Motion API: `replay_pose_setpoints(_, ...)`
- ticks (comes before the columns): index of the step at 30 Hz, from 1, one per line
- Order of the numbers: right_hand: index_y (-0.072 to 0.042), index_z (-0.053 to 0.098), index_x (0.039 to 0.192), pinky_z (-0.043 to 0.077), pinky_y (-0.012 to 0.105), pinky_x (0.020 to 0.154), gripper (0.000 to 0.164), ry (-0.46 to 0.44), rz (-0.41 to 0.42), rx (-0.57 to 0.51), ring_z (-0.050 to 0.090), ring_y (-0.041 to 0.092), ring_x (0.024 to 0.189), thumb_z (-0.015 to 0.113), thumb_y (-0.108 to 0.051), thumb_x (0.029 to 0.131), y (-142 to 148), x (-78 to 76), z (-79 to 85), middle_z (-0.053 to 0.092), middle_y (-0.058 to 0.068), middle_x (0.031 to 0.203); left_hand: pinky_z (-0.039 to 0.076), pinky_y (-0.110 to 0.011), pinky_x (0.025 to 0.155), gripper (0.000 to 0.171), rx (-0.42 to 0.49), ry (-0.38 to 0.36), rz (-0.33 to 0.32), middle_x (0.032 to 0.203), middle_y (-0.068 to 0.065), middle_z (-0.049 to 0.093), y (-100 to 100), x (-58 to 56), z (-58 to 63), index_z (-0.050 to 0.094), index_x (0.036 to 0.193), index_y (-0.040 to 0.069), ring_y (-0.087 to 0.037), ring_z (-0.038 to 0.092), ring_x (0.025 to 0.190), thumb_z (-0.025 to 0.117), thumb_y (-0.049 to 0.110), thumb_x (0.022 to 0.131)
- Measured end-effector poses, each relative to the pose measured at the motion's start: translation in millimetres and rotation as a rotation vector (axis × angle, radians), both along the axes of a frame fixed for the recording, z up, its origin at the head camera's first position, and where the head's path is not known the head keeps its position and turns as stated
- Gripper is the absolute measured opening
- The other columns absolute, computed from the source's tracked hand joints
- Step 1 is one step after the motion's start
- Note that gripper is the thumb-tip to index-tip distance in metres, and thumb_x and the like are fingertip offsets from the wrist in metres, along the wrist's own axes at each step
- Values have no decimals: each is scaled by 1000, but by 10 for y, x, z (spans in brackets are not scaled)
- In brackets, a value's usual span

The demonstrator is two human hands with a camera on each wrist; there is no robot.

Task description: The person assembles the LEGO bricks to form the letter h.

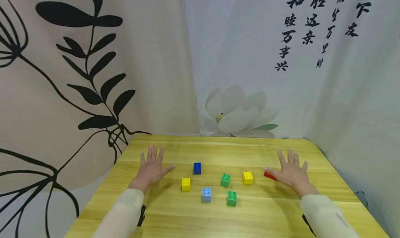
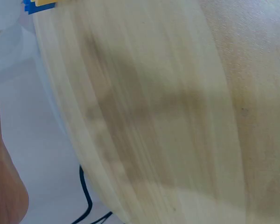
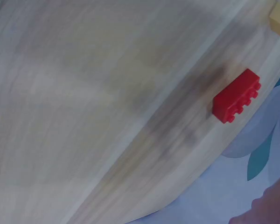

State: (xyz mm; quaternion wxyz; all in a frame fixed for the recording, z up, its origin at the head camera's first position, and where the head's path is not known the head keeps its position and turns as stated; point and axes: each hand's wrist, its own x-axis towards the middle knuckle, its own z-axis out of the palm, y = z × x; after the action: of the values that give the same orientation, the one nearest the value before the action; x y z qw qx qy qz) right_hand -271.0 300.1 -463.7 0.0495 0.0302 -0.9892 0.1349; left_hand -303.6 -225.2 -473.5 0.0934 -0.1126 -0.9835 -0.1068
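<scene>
Head view: my left hand (image 1: 150,169) and right hand (image 1: 290,172) held above the pale wooden counter (image 1: 203,219), fingers spread, gripping nothing. Long red plastic brick (image 1: 270,175) partly hidden below the right; right wrist view shows it clear of my fingers. Between hands, small studded plastic blocks, all apart: dark blue block (image 1: 197,169), left yellow block (image 1: 185,185), right yellow block (image 1: 248,178), light blue block (image 1: 206,195), far green block (image 1: 225,180), near green block (image 1: 232,199). Judgement: none joined or lifted, work apparently unstarted, all seven left

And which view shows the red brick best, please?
The right wrist view: there the red brick lies uncovered, studs showing. The head view shows only part, the right hand hiding the rest; the left wrist view shows none.
</scene>
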Motion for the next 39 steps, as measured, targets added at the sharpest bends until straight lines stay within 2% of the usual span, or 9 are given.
replay_pose_setpoints(8, -6, 12, 158, -7, 80, 99, 109, 6, 13, -50, -2, 58, 142, 47, -79, 86, -93, -38, 102, -3, 37, 157, -7, -67, 112, 100, 17, -20, -2, 161, -29, 3, 26, -25, 130, 13, 158, 5, -45, -2, 148, 45, 72, 92)
replay_pose_setpoints(15, -5, 11, 159, -7, 79, 100, 109, 19, 5, -67, -3, 58, 142, 46, -79, 86, -178, -65, 177, -4, 36, 158, -6, -66, 112, 100, 32, 0, -12, 161, -29, 4, 75, -45, 237, 14, 158, 5, -44, -3, 148, 44, 73, 92)
replay_pose_setpoints(19, -5, 11, 159, -7, 78, 101, 109, 21, 1, -90, -3, 57, 142, 47, -78, 86, -234, -72, 245, -4, 35, 158, -6, -66, 112, 100, 47, -6, -9, 161, -28, 0, 119, -52, 298, 10, 159, 5, -43, -5, 148, 42, 73, 93)
replay_pose_setpoints(28, -8, 8, 159, -5, 78, 103, 106, 46, -4, -139, -3, 56, 143, 48, -76, 88, -332, -75, 358, -5, 34, 158, -8, -67, 111, 102, 152, -16, -31, 162, -25, -2, 261, -86, 445, 7, 159, 7, -41, -8, 149, 41, 75, 92)
replay_pose_setpoints(33, -10, 7, 160, -4, 77, 104, 105, 56, -3, -178, -3, 54, 143, 47, -76, 89, -409, -83, 415, -4, 34, 159, -10, -65, 112, 100, 213, -52, -33, 162, -24, -5, 364, -77, 523, 5, 159, 7, -40, -9, 149, 43, 71, 93)
replay_pose_setpoints(39, -8, 7, 159, 0, 75, 106, 100, 62, 3, -236, -1, 54, 144, 46, -72, 92, -535, -58, 466, -3, 34, 159, -5, -65, 113, 99, 303, -79, -50, 163, -24, -3, 466, -50, 585, 3, 159, 7, -40, -6, 149, 42, 71, 95)
